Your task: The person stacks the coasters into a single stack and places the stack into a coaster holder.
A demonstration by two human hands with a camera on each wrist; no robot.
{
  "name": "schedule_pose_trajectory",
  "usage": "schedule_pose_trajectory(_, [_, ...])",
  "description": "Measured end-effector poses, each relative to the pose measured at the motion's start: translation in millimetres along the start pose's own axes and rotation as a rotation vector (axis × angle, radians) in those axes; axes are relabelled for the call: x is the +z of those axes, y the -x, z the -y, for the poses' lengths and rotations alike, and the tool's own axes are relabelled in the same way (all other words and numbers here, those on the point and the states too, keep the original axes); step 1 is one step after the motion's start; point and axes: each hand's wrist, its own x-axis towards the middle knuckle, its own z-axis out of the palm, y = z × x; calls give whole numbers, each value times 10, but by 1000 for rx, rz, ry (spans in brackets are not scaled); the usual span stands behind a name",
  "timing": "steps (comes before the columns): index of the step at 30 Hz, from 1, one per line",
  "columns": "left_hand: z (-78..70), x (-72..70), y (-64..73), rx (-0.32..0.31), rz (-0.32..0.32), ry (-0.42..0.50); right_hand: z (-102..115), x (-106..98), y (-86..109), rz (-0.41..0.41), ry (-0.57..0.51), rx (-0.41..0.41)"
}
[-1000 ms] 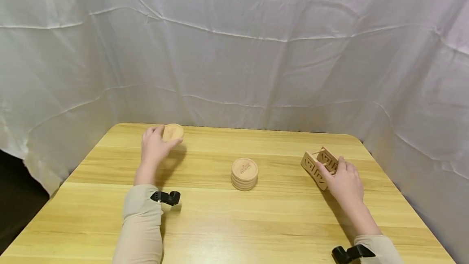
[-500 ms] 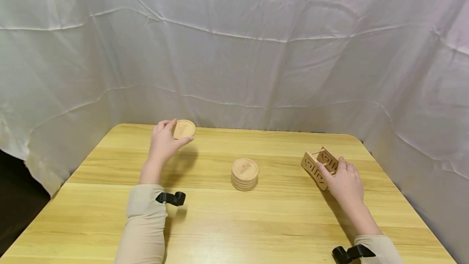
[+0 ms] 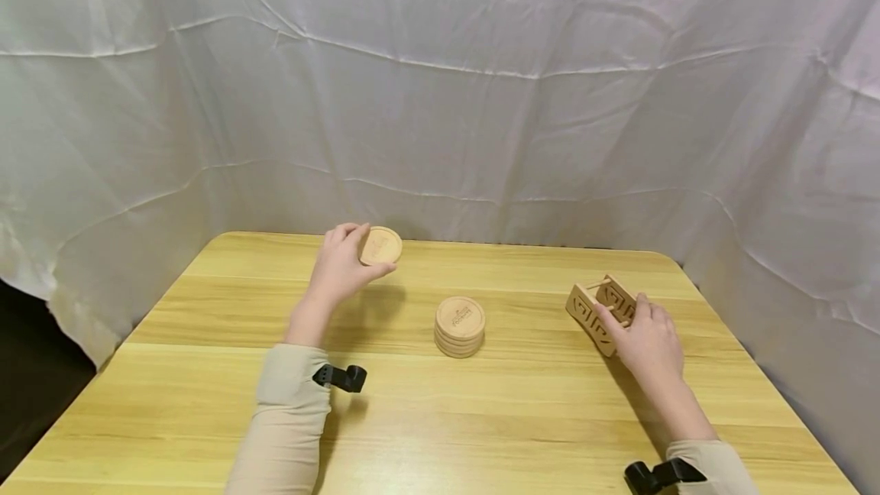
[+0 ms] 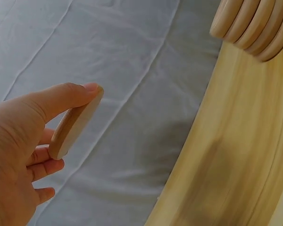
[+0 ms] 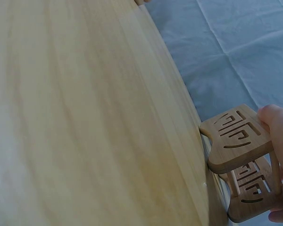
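My left hand (image 3: pixel 339 270) holds a round wooden coaster (image 3: pixel 381 246) above the back left of the table, its edge pinched between thumb and fingers. In the left wrist view the coaster (image 4: pixel 75 125) shows edge-on, tilted. A stack of several matching coasters (image 3: pixel 459 325) stands mid-table, right of that hand, the top one printed with a small mark. At the right, my right hand (image 3: pixel 649 342) grips a wooden coaster holder (image 3: pixel 591 321) by its near end. The holder (image 5: pixel 240 136) has two side panels with cut-out patterns, joined by thin rods.
The light wood table (image 3: pixel 522 418) ends at a back edge against a hanging grey-white curtain (image 3: pixel 440 121), which also closes off both sides. Black wrist cameras (image 3: pixel 341 378) are strapped over the beige sleeves (image 3: pixel 289 411).
My left hand has carried its coaster rightward, lifting it a little on the way. My right hand and the holder stay where they were, as does the stack.
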Motion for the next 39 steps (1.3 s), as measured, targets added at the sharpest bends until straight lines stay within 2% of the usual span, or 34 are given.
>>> schedule_pose_trajectory(9, [-161, 120, -5, 71, 46, 6, 9, 3, -2, -4, 6, 3])
schedule_pose_trajectory(18, [-275, 225, 7, 98, 102, 39, 2, 3, -3, 1, 5, -2])
schedule_pose_trajectory(26, [-343, 336, 27, 179, 95, 15, 9, 5, -2, -1, 4, -5])
schedule_pose_trajectory(39, [-492, 489, 65, 229, 151, 18, 12, -6, 0, 6, 7, -2])
